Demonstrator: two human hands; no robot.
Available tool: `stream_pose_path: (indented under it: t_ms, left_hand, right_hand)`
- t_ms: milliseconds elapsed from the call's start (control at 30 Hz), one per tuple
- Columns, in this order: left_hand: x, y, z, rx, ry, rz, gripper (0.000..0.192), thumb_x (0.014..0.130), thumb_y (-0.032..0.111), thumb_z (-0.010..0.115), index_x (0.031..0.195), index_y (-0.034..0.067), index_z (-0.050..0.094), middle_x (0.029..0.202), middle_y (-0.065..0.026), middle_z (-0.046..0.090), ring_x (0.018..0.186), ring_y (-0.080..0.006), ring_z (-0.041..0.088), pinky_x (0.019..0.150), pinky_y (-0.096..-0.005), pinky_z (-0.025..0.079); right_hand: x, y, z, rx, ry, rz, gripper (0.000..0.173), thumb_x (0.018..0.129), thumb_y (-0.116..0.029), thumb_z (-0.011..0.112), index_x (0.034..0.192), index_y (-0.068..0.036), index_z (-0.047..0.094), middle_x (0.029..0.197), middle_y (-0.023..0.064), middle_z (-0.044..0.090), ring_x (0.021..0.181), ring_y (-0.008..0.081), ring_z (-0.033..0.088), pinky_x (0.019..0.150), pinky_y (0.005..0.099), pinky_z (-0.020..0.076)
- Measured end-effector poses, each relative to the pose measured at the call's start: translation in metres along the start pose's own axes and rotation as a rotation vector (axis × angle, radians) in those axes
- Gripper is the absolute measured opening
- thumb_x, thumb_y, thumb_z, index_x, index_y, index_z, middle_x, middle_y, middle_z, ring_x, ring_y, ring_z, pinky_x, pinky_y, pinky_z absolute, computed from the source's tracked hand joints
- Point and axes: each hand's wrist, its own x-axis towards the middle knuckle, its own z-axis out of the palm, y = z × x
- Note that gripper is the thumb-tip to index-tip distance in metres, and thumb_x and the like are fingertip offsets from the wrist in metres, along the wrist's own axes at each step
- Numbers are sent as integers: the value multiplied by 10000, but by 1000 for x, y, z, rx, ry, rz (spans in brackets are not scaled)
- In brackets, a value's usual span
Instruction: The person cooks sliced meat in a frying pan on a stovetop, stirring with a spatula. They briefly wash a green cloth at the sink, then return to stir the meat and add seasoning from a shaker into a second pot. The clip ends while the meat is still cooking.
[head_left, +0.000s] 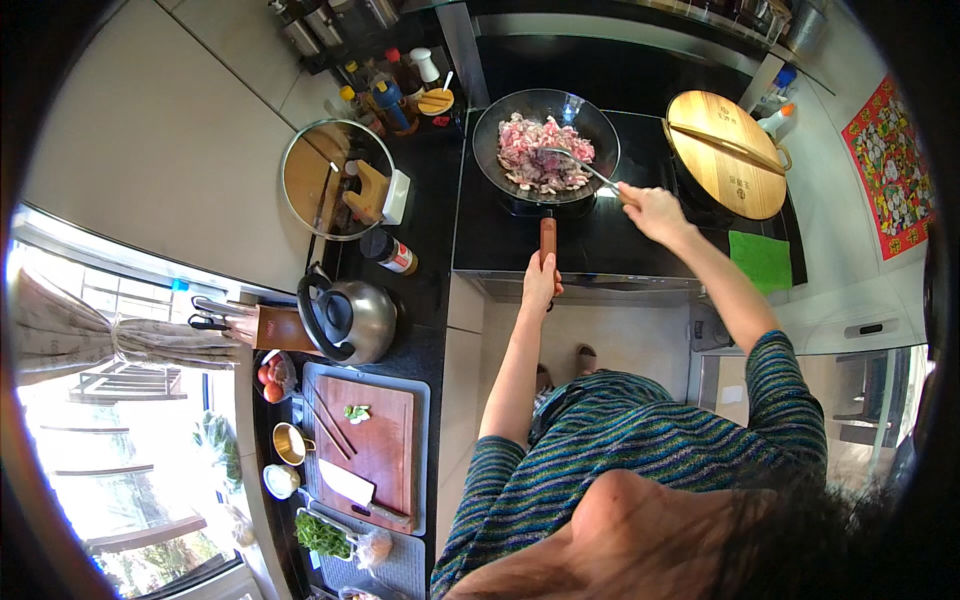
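A black wok (604, 161) sits on the left burner of the black glass stove. Inside it lies sliced meat (532, 142), partly pink and partly pale or browned. Around the end of the wok's wooden handle (548, 234), my left hand (541, 281) is closed. My right hand (658, 214) grips the wooden-handled end of a metal spatula (583, 164), held to the right of the wok. The spatula's head rests among the meat near the middle of the wok.
Right of the wok stands a pot under a wooden lid (724, 161), with a green cloth (760, 260) nearby. Along the left counter are a glass lid (337, 180), a steel kettle (352, 322), a knife block (281, 328), and a cutting board (386, 442) bearing a cleaver (346, 484) and chopsticks (330, 420).
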Motion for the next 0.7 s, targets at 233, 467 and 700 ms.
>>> stream_pose_path:
  t_ms: [233,467,700]
  left_hand:
    - [-2,0,2,-25,6,-8,333,944,268,450,1222,86,462,624,-7,475,422,-80,424,406,-237,403]
    - [3,-8,5,4,52,-7,337,946,266,446,1223,77,453,616,-9,477,422,-84,438,403,-242,405]
    - [5,-11,5,2,45,-10,374,937,271,466,1263,90,449,613,-6,483,434,-83,444,413,-244,419]
  right_hand:
    - [28,-33,-73,-276,163,-533,348,742,-41,592,1070,-145,642,700,98,568,648,280,566,621,400,434]
    - [118,-132,-32,-842,-21,-821,77,711,-158,617,700,-134,690,666,15,640,704,182,625,627,353,426]
    - [191,-66,-71,-501,-341,-179,170,705,-106,598,825,-34,694,826,137,680,728,255,676,576,375,535]
